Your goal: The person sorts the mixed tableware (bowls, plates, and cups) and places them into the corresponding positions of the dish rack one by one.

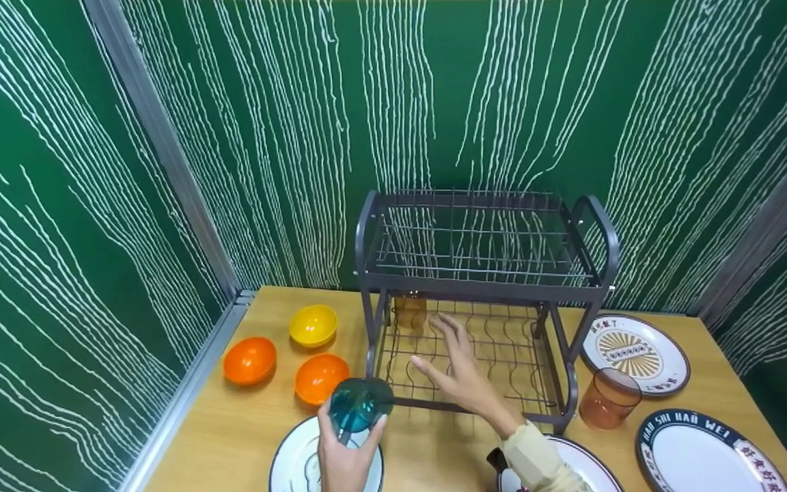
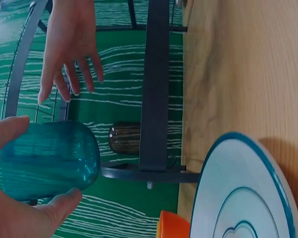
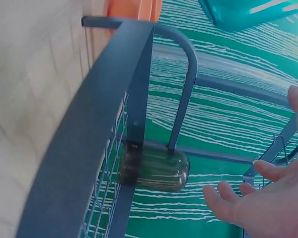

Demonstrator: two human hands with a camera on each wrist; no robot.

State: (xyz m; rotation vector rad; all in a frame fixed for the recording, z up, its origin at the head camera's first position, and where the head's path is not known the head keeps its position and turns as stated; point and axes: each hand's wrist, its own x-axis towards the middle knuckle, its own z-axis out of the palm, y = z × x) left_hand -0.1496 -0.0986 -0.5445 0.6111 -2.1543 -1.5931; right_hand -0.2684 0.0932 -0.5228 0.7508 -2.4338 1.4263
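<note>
Head view: left fingers (image 1: 326, 425) gripping teal tumbler (image 1: 361, 402); right fingers (image 1: 460, 344) parted, empty. Risk: smooth wall slipping, tumbler striking blue-rimmed plate (image 1: 287, 452).

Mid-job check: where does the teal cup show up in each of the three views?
Head: teal cup is low, left of centre, in the left hand.
Left wrist: teal cup is at the left, below mid-height.
Right wrist: teal cup is at top right, cut off by the frame.
Shared landmark: the dark rack.
</note>
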